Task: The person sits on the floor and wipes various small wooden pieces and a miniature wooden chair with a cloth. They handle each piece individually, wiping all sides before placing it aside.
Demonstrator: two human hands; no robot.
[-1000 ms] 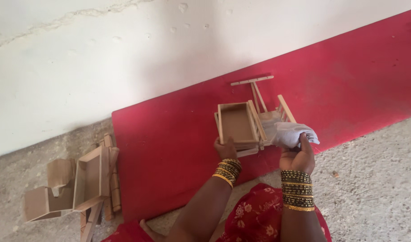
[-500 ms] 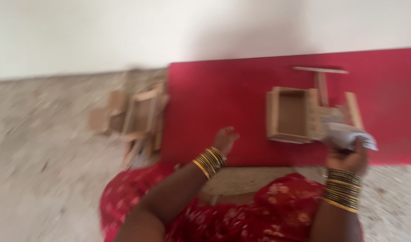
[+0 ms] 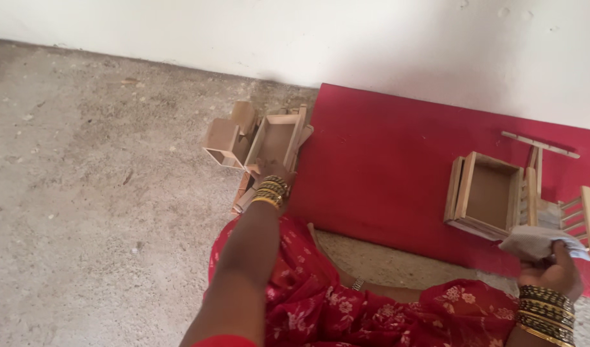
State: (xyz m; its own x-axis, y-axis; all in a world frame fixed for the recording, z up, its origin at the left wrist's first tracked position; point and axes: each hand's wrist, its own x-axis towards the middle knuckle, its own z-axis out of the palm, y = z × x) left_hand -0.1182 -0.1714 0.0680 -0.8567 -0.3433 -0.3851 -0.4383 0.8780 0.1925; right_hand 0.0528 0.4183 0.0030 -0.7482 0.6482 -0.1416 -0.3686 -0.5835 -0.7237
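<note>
Left hand: reaching into the pile of small wooden box frames on the bare floor off the red mat's left edge; grip hidden, cannot tell.
Right hand: fingers closed around a pale cloth at the mat's near right edge.
Assembled frame: on the mat, right side.
Step, judged: picking up another piece.
Open room: mat centre bare; wall close behind.

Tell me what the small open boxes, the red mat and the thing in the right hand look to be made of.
The small open boxes by the left hand, like the pale rectangular one, look like bare unpainted wood: tan, matte, thin flat slats. The red mat looks like felt or similar cloth, flat and unshiny. The right hand holds a crumpled whitish rag, seemingly soft fabric, judging by its folds.
</note>
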